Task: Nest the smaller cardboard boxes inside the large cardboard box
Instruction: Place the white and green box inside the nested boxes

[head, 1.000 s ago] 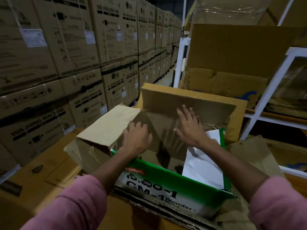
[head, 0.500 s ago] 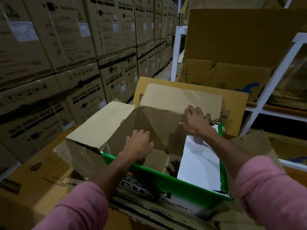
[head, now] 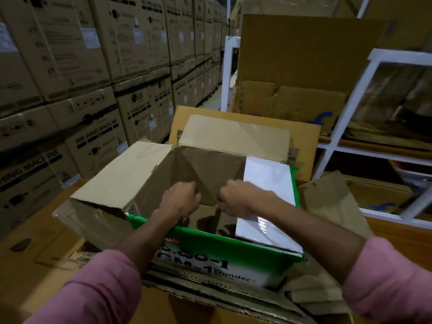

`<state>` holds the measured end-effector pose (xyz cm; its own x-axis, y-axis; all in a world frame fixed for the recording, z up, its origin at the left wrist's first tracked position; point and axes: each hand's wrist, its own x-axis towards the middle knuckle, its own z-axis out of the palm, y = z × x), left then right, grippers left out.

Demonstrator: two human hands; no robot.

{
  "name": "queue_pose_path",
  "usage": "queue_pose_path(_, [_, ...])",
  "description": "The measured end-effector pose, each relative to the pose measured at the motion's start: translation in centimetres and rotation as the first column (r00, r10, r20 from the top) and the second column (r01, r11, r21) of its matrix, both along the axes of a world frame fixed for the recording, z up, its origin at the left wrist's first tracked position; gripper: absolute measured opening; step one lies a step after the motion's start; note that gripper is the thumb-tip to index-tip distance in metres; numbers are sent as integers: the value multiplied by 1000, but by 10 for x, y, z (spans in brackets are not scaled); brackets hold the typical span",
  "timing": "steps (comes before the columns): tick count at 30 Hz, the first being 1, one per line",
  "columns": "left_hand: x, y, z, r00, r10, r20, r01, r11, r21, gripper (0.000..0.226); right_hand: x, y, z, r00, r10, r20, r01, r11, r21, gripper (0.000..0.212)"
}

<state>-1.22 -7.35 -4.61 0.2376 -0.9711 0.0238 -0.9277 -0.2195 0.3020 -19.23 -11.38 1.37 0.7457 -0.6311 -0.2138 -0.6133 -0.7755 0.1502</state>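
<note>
Cardboard, brown and creased, forms a smaller box [head: 205, 174] sitting inside a green and white box [head: 224, 251], its flaps spread open to the left and the far side; the left hand [head: 180, 202] and right hand [head: 238, 199] reach into it side by side, fingers curled at a fold of its inner wall, though I cannot tell whether either truly grips the cardboard; a white panel [head: 268, 183] lines the right side of the green box; torn brown flaps [head: 233, 295] of an outer box lie around it; stacked washing machine cartons [head: 93, 90] stand to the left; a white shelf frame [head: 346, 118] holding flattened cardboard stands to the right.
</note>
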Motion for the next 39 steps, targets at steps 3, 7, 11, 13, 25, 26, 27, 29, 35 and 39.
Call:
queue_pose_path(3, [-10,0,9,998,-51,36,51,999,-5,19,0,20,62,1000,-23,-5,22,986,-168,39])
queue_pose_path(7, [-44,-4,26,985,-170,-4,169,985,-38,34,-31,23,111,971,-222,-90,205,964,-170,34])
queue_pose_path(11, [-84,2,25,947,-314,-71,319,946,60,48,-79,14,94,908,-393,-144,382,919,-101,37])
queue_pose_path(13, [-92,4,20,939,-335,-77,342,932,120,48,-105,5,66,884,-461,-80,457,887,-68,35])
queue_pose_path(25, [-89,-12,-2,915,-383,-128,383,722,576,70,-163,7,-31,787,-511,347,548,836,-12,50])
queue_pose_path(26, [-85,-14,-6,917,-382,-117,366,686,628,84,-162,7,-32,787,-507,351,548,836,-20,49])
queue_pose_path(27, [-82,-20,-13,921,-370,-118,349,655,670,95,-160,7,-33,788,-503,356,546,838,-25,48])
queue_pose_path(29, [-75,-34,-28,939,-311,-146,319,628,710,100,-158,9,-34,781,-497,378,544,839,-20,45])
queue_pose_path(35, [-85,-18,19,937,-350,5,339,911,236,68,-152,0,-21,831,-242,501,361,920,-154,30])
queue_pose_path(39, [-94,0,96,925,-245,292,328,901,-284,52,-132,0,16,274,-530,803,306,839,449,30])
